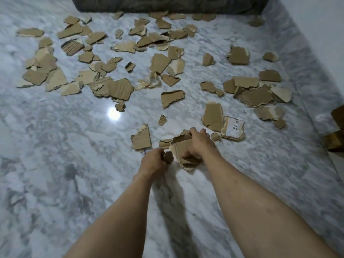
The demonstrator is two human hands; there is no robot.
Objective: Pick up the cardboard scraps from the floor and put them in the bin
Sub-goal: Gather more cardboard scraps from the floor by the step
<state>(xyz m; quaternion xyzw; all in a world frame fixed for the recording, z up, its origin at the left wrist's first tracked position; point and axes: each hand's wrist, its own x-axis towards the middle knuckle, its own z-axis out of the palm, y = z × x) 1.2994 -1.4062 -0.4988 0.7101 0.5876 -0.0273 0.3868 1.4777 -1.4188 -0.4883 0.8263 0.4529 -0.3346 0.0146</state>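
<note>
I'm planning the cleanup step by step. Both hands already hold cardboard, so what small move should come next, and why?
Probably pass the small scrap from the left hand into the bundle of pieces that the right hand grips. That would free the left hand for the torn piece lying just beside it on the floor. No bin is clearly in view yet.

We see two bare forearms, our left hand (152,162) and right hand (200,144), no sleeves, rings or watch.

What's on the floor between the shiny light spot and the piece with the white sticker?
In the head view, one small ridged scrap lies between the light spot and the labelled scrap; a tall brown scrap sits beside the labelled scrap.
</note>
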